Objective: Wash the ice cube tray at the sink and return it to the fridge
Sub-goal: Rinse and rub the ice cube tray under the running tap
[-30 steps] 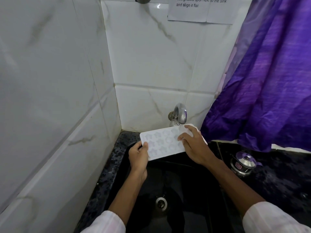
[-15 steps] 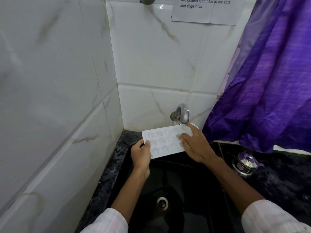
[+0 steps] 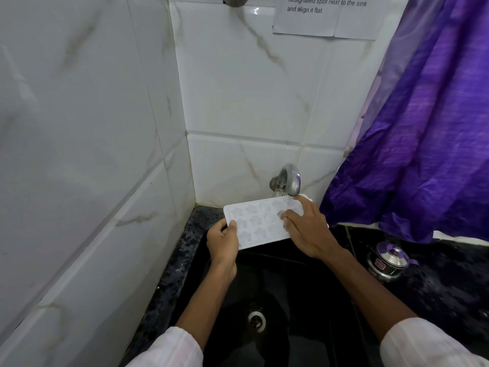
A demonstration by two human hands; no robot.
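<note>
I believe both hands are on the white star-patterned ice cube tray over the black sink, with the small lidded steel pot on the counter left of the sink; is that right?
Not quite: the head view shows the small lidded steel pot right of the black sink, not left. The left hand and right hand are indeed on the white star-patterned ice cube tray.
</note>
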